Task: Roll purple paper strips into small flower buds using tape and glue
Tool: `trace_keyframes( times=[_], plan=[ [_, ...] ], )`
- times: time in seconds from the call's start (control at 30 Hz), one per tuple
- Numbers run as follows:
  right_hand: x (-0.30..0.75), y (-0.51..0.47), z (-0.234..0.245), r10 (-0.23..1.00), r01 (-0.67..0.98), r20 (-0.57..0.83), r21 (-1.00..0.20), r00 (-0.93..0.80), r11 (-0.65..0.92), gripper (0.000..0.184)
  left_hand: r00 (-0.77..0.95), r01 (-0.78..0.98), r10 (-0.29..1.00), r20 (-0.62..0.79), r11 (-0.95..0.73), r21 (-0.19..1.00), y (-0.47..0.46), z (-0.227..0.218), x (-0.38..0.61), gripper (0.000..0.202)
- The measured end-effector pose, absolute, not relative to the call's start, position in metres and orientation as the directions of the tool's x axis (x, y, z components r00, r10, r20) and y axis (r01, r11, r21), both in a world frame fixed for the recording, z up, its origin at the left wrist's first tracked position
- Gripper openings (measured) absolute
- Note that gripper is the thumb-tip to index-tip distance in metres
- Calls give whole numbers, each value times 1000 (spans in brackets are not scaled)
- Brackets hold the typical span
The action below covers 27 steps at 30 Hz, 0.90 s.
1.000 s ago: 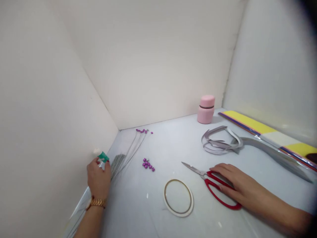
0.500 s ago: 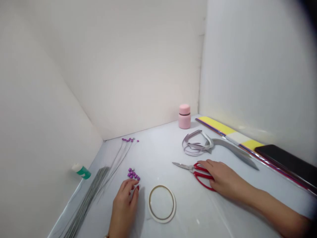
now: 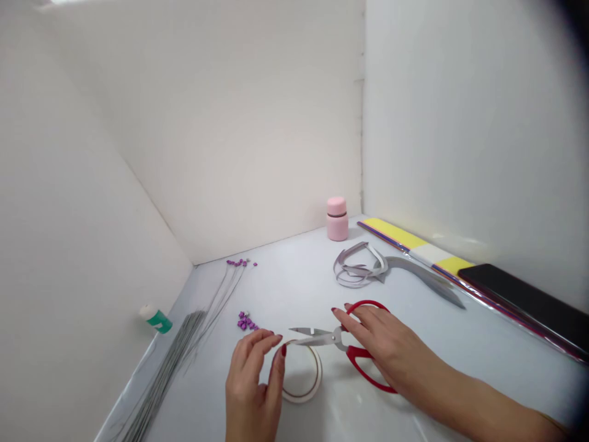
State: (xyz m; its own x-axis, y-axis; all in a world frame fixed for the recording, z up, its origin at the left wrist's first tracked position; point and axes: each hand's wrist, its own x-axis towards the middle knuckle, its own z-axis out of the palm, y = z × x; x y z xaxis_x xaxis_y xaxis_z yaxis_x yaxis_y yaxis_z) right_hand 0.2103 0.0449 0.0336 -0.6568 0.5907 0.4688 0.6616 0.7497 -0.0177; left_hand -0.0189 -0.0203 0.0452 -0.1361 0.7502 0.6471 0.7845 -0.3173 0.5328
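Red scissors (image 3: pixel 338 339) clamped in right hand (image 3: pixel 391 353) grip (handles half hidden); left hand (image 3: pixel 253 383) grip apart, covering tape ring (image 3: pixel 300 396) edge.

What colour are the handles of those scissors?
Red; the head view shows the scissors' handles plainly, under the right hand.

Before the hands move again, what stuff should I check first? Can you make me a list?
1. Right hand on the scissors: ok, it holds the red handles.
2. Blades shut: not ok, they stand a little open.
3. Blade tips away from the left hand: not ok, they point at its fingers, close by.
4. Tape ring flat on the table: ok, it lies under the blades.
5. Left hand gripping the ring: cannot tell.
6. Purple beads out of the way: ok, piled beyond the left hand.
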Motion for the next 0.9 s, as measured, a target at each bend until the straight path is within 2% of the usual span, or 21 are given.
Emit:
trace_keyframes(
  times=[0.1, 0.17, 0.53, 0.6, 0.67, 0.73, 0.8, 0.87, 0.9],
  plan=[
    [207, 39, 41, 545, 653, 504, 52, -671, 756, 60, 101, 857, 676, 730, -432, 282, -26, 52, -14, 18],
    [205, 35, 45, 513, 640, 521, 87, -683, 763, 55, 174, 872, 679, 713, -442, 208, -27, 55, -11, 18],
    [198, 26, 59, 432, 602, 526, 203, -732, 772, 48, 232, 878, 701, 675, -450, 165, -26, 68, -4, 12],
    [197, 25, 58, 419, 596, 533, 213, -735, 774, 48, 176, 875, 729, 661, -424, 235, -25, 68, -5, 11],
    [197, 26, 55, 415, 591, 534, 209, -737, 779, 48, 42, 827, 796, 604, -367, 426, -23, 69, -7, 10],
    [199, 27, 49, 439, 599, 522, 182, -731, 780, 50, -125, 684, 895, 428, -234, 691, -23, 71, -10, 14],
    [204, 31, 42, 491, 624, 504, 128, -711, 771, 53, -249, 493, 950, 188, -43, 869, -24, 73, -16, 19],
    [210, 39, 33, 535, 649, 496, 79, -684, 757, 55, -334, 372, 942, 27, 106, 922, -30, 73, -24, 22],
    [214, 43, 29, 550, 661, 500, 60, -669, 748, 55, -369, 361, 929, -5, 148, 921, -35, 72, -31, 23]
  ],
)
